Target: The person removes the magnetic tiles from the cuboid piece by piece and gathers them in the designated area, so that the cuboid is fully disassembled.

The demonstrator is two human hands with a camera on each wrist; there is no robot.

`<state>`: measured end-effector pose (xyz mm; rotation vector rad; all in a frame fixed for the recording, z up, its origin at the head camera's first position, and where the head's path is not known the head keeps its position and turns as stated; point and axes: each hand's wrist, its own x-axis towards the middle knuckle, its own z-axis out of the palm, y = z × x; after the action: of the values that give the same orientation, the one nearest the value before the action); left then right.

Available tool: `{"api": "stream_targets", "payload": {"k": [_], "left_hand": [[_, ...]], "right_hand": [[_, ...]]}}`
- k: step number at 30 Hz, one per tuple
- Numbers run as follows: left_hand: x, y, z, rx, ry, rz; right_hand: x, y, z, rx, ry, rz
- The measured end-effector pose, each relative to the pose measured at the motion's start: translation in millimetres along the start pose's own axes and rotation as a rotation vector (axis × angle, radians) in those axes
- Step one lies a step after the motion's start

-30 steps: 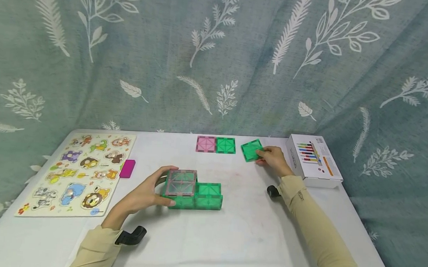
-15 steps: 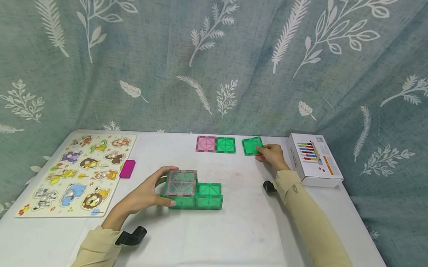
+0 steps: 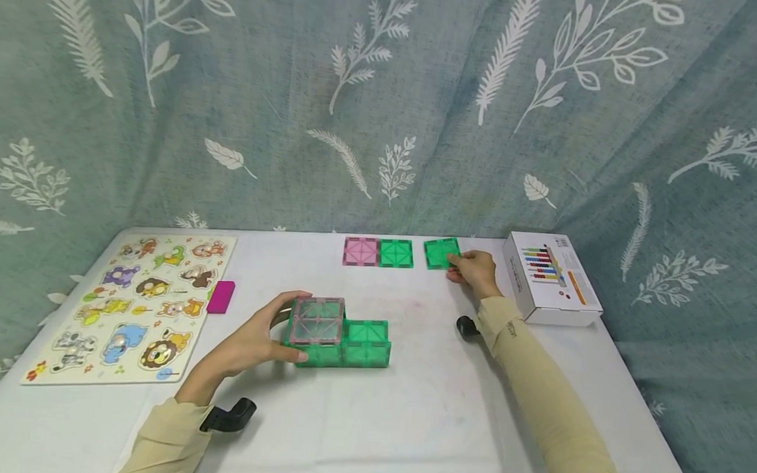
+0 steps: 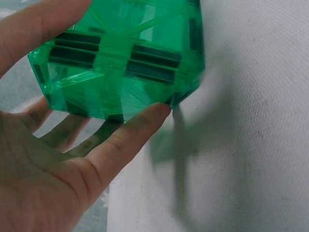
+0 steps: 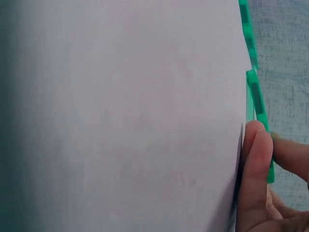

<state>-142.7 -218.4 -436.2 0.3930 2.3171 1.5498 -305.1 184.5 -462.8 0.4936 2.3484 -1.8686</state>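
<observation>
My left hand [image 3: 249, 345] grips the left end of a block built of green magnetic tiles [image 3: 366, 344], thumb along its front and fingers behind. A pink-framed tile [image 3: 316, 320] tops the raised left part of the block. In the left wrist view, the thumb lies along the lower edge of the green block [image 4: 113, 60]. At the back of the table, my right hand [image 3: 479, 271] pinches a loose green magnetic tile [image 3: 439, 253] by its near right corner. The right wrist view shows this green tile [image 5: 258, 96] edge-on between thumb and fingers, tilted over the table.
A pink tile [image 3: 360, 252] and another green tile [image 3: 395, 254] lie edge to edge at the back, left of the pinched tile. An animal puzzle board [image 3: 126, 304] and a magenta block [image 3: 220, 297] are at the left. A white printed box [image 3: 555, 281] stands at the right.
My right hand has shifted the loose green tile slightly back and turned it straighter, closer in line with the two flat tiles. The left hand keeps its hold on the block.
</observation>
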Motion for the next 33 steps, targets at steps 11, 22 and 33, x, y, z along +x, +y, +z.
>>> {"api": "stream_targets", "payload": {"k": [11, 22, 33], "left_hand": [[0.2, 0.7, -1.4, 0.014, -0.001, 0.002], [-0.5, 1.7, -0.8, 0.014, 0.002, 0.001], [-0.3, 0.9, 0.2, 0.011, 0.004, 0.012]], "right_hand": [[1.9, -0.5, 3.3, -0.109, 0.006, -0.040], [4.3, -0.1, 5.7, -0.154, 0.037, -0.047], [3.8, 2.8, 4.6, -0.255, 0.075, -0.075]]}}
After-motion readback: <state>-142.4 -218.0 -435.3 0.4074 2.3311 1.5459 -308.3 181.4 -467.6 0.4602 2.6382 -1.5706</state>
